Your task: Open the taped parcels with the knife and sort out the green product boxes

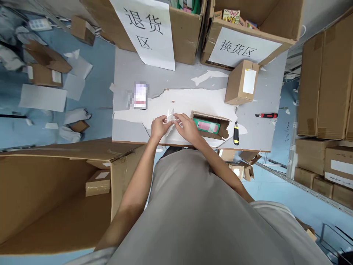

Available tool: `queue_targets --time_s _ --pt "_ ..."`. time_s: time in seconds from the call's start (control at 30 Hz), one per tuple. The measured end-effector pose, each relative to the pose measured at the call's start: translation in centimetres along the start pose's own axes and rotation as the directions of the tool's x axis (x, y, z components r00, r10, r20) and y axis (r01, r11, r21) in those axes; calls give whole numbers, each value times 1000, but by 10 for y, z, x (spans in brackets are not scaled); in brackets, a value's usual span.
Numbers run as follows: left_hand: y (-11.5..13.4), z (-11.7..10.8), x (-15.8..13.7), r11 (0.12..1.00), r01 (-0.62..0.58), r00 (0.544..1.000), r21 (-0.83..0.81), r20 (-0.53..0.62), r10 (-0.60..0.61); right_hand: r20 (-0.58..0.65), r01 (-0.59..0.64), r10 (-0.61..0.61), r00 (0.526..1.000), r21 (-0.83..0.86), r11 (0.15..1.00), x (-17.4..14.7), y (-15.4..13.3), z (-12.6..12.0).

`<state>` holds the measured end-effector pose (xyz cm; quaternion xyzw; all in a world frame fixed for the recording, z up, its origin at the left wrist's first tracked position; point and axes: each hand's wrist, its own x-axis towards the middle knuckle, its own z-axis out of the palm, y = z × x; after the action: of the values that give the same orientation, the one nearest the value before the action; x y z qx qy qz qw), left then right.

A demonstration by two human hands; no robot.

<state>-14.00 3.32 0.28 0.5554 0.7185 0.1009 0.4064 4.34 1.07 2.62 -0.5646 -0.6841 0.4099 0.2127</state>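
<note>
Over the front of the table, my left hand point(160, 127) and my right hand point(186, 127) pinch a small crumpled white slip point(170, 117) between them; it looks like paper or thin film, I cannot tell which. Just right of my right hand lies an opened cardboard box point(226, 129). Inside it rests a green-edged package point(206, 126) with a pink item showing. A yellow and black utility knife point(236, 134) lies beside the box. Farther right is a red and black utility knife point(267, 115).
A closed carton point(239, 82) with a white label stands at the back right. Two large boxes with Chinese signs, a left box point(183, 36) and a right box point(278, 27), line the back. A big open carton point(55, 198) stands at lower left; stacked cartons point(320, 92) rise at right.
</note>
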Motion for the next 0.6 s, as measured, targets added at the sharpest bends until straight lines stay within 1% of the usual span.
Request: queue_targets --time_s 0.07,0.17,0.23,0.3,0.33,0.37,0.4,0.43,0.47,0.5,0.53,0.57,0.6 --pt "-4 11 12 998 47 998 47 38 -49 -11 -19 19 1000 -14 1000 -11 2 -1" --pt "-2 29 31 988 96 989 117 100 -108 -62 -72 70 996 -36 997 -38 6 -17" --pt "3 40 40 984 106 982 144 138 -126 -133 -111 105 985 -36 993 -63 12 -33" --pt "8 48 43 987 72 984 145 149 -93 -241 -141 134 961 -11 990 -92 22 -54" --pt "10 51 41 991 35 989 132 138 -53 -309 -162 157 938 9 987 -107 30 -65" --pt "11 53 38 994 -16 992 110 125 2 -382 -194 191 904 32 981 -123 40 -75" --pt "12 55 34 994 -72 991 81 116 62 -457 -235 236 858 60 970 -138 52 -85" --pt "12 57 29 991 -122 986 49 122 115 -531 -286 291 796 94 953 -151 66 -94" --pt "11 59 24 987 -156 978 26 143 151 -596 -340 348 724 131 931 -162 82 -102" --pt "11 63 19 985 -172 970 19 176 166 -638 -391 402 656 168 905 -169 98 -107" --pt "11 67 15 985 -171 964 29 212 161 -653 -439 455 606 202 875 -172 114 -110" --pt "12 72 12 985 -167 957 35 244 154 -633 -476 500 590 227 850 -171 129 -112" --pt "13 78 10 987 -156 951 48 278 137 -592 -504 540 599 245 828 -166 143 -111"
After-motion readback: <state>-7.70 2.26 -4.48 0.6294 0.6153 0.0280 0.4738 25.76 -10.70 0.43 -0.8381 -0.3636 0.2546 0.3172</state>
